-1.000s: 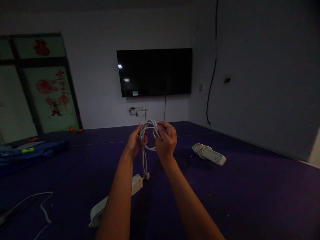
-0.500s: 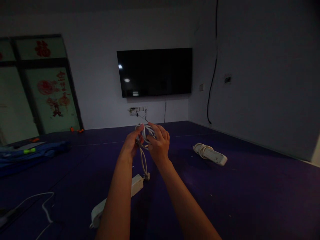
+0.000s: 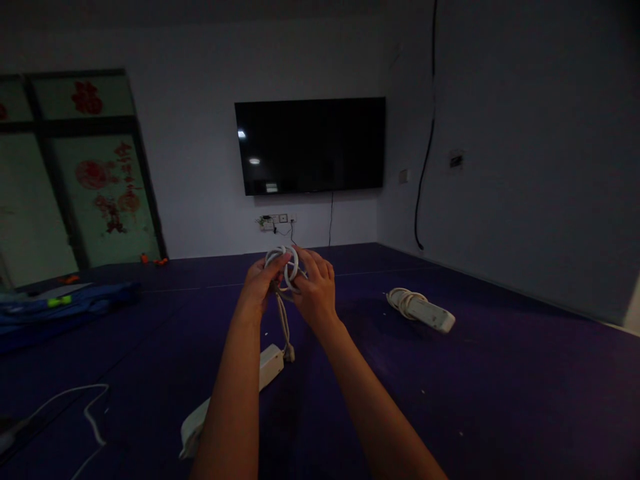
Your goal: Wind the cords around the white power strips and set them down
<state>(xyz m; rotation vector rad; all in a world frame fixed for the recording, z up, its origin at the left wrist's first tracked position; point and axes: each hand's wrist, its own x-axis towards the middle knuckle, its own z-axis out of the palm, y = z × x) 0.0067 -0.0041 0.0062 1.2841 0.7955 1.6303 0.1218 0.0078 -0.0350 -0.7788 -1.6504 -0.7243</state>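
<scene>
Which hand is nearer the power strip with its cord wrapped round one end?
Right. The right hand is left of the wrapped power strip, not touching; the left hand is farther left, beyond the right.

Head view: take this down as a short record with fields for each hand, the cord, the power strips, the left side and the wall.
Left hand: gripping looped white cord
Right hand: fingers on the same loops
Cord: coiled between both hands, part hanging toward the near power strip
Near power strip: on the purple floor, partly hidden by the left forearm
Far power strip: on the floor to the right, cord wrapped around one end
Left side: blue cloth
Wall: dark-screened television
</scene>
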